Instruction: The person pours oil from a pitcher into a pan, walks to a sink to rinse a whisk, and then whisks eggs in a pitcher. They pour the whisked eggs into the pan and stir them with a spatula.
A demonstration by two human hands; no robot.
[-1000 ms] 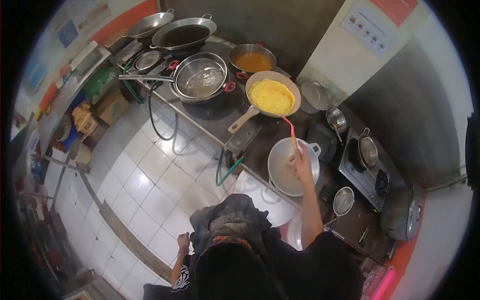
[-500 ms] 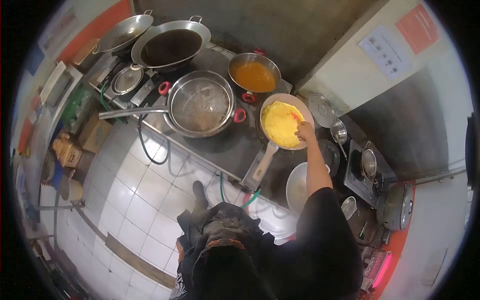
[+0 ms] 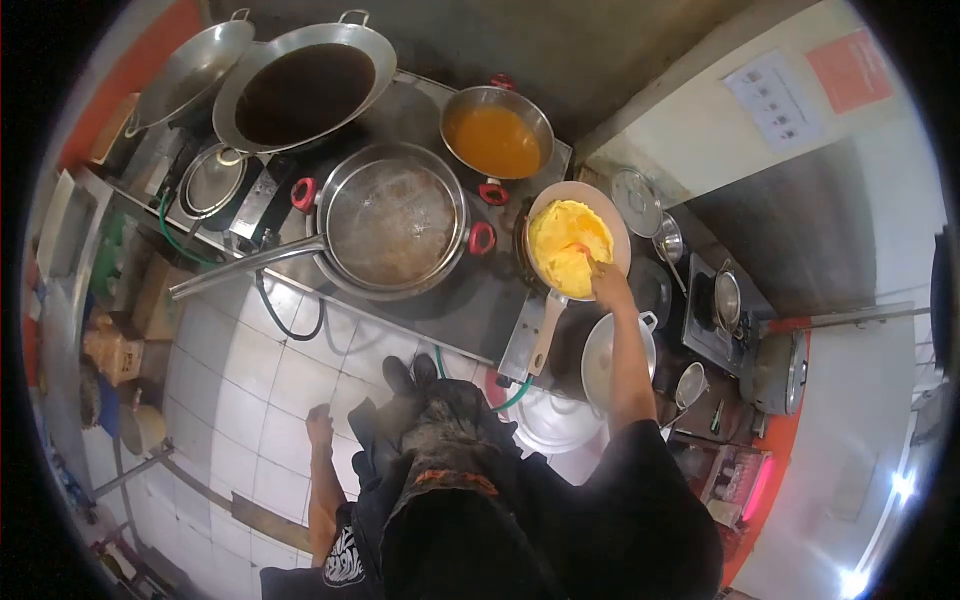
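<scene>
My right hand (image 3: 611, 286) is closed round the end of a small red-tipped spatula (image 3: 583, 250), whose head lies in the yellow egg (image 3: 568, 240). The egg is spread in a light pan (image 3: 618, 215) on the stove, with an orange patch at its upper part. The pan's beige handle (image 3: 546, 335) points toward me, with no hand on it. Down at my left side, my left hand (image 3: 320, 426) hangs over the tiled floor, fingers curled, away from everything on the stove; what it holds, if anything, is too small to tell.
A pot with a large strainer (image 3: 392, 215) stands left of the pan, its long handle jutting leftward. Behind are a pot of orange liquid (image 3: 492, 141) and a wok of dark liquid (image 3: 308, 95). A white pot (image 3: 598, 365) sits beneath my right forearm.
My left hand has come into fuller view at the left. My right hand has shifted slightly down, and the egg's surface is now folded and smoother, with an orange patch. The view has shifted.
</scene>
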